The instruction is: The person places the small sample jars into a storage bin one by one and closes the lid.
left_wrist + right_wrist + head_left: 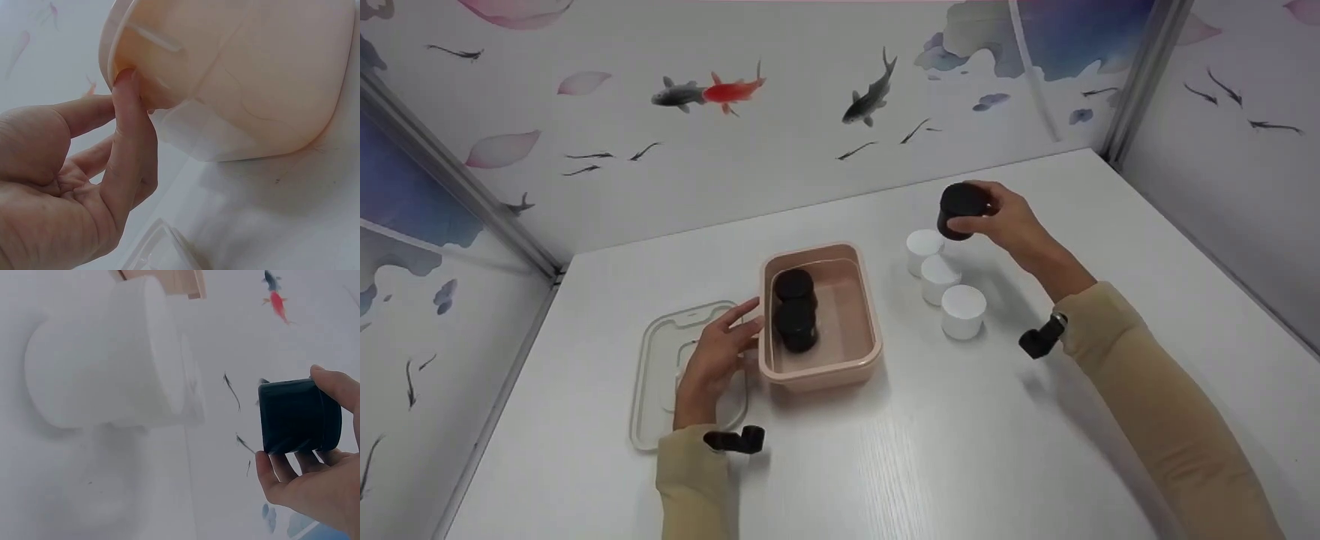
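A black lidded jar (pixel 960 206) is held in my right hand (pixel 1006 219), raised beyond the white jars; the right wrist view shows thumb and fingers around the jar (pixel 298 415). My left hand (pixel 717 358) touches the left outer side of a pink plastic box (pixel 846 330). In the left wrist view, its fingertips (pixel 127 79) rest just under the rim of the box (pixel 253 79). Inside the box, along its left wall, stand two black jars, a far one (pixel 794 286) and a near one (pixel 796 324).
Three white lidded jars stand in a row right of the box: a far one (pixel 924 251), a middle one (pixel 940 279) and a near one (pixel 963 312). A pale box lid (pixel 649 390) lies on the white table (pixel 930 450), partly beneath my left hand. Printed panels (pixel 780 165) border the table.
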`<state>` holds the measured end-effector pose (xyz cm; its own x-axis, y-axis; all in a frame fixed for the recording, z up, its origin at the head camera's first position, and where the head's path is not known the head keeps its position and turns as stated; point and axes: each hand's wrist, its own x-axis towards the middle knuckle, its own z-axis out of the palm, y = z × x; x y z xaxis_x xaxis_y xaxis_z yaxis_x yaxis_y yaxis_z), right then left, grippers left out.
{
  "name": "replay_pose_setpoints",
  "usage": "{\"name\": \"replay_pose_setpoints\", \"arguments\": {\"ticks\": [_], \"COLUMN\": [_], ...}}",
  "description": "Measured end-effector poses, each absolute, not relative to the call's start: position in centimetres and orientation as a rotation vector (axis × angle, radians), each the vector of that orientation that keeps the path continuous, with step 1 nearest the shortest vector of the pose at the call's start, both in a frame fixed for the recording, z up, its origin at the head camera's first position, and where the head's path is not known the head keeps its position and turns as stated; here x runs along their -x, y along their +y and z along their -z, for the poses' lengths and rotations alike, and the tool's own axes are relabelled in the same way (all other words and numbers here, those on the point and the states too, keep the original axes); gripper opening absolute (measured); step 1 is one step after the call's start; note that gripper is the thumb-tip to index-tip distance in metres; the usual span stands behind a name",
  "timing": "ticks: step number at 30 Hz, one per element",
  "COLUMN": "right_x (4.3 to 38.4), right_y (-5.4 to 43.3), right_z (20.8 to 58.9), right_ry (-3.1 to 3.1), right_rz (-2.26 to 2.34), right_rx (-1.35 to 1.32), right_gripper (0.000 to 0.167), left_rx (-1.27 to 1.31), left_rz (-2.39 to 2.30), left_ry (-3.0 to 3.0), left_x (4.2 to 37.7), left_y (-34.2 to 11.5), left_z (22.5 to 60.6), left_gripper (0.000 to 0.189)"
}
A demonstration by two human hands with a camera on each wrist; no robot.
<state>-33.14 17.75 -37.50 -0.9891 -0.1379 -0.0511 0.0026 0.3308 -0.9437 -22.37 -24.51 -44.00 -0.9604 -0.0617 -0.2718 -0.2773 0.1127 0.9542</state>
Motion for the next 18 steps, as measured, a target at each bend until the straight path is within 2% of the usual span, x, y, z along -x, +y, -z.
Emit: {"name": "replay_pose_setpoints", "arguments": {"ticks": [18], "right_x": [29.6], "right_y": [13.8], "right_z": [34.7], "right_ry": [2.419], "right_rz": [1.744], "right_rx": [0.344], "right_gripper": [0.078], "left_rx": [0.358], "left_rz": [-1.96], "left_ry": [2.2], "left_x": [22.4], "left_y": [-24.6], "left_z": [44.0], "left_gripper": [0.049]}}
